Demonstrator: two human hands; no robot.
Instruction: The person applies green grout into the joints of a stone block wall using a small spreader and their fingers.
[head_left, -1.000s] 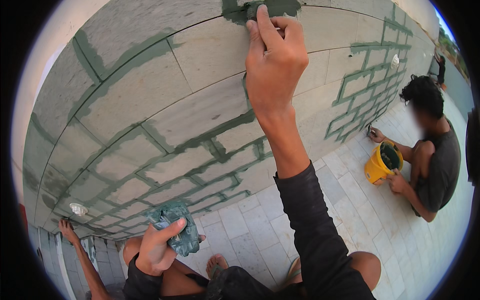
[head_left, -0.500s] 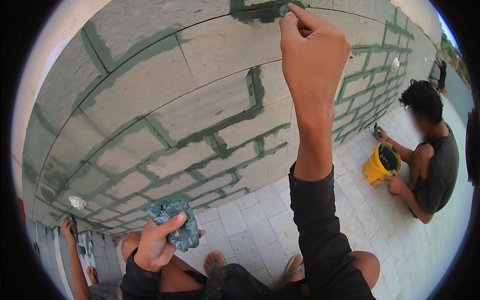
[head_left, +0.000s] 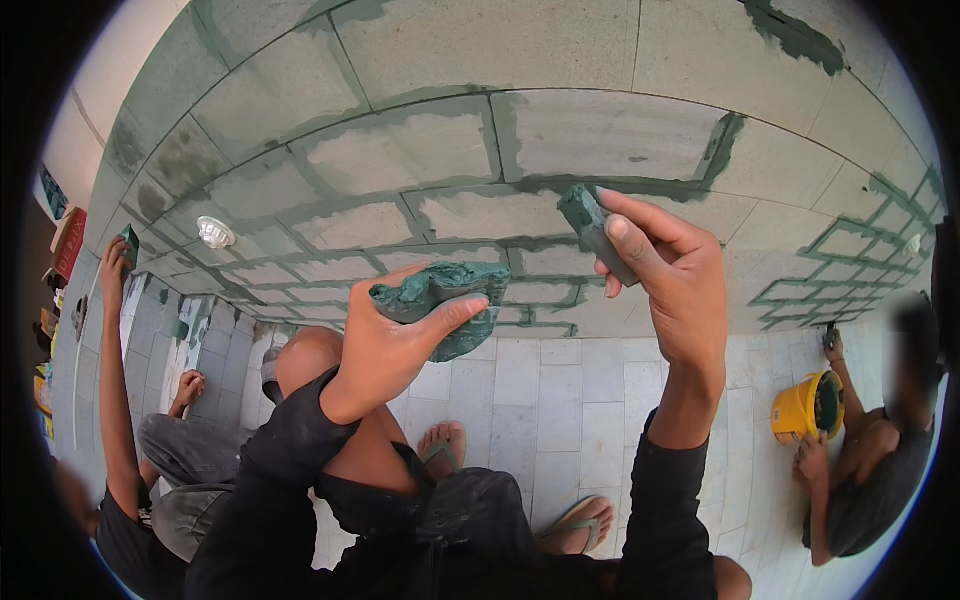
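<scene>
Left hand (head_left: 385,345) grasping green paste wad (head_left: 462,340), overlapping wall's lower edge in view; wad's far side hidden, any wrapping hard to make out. Right hand (head_left: 680,270) pinching small flat spreader (head_left: 603,235), paste on tip, above lower edge of wall (head_left: 420,60); contact with wall: cannot tell. Open gap between hands. Left co-worker (head_left: 140,555) cut off by dark rim; yellow bucket (head_left: 790,412) near wall's lower edge, contents partly hidden.

Just below the bare fingers (head_left: 655,217), creased black long sleeves (head_left: 664,505) begin. Farther down, well beneath the fingers, are loose black shorts (head_left: 372,518) and grey-green-strapped flip-flops (head_left: 594,526).
</scene>
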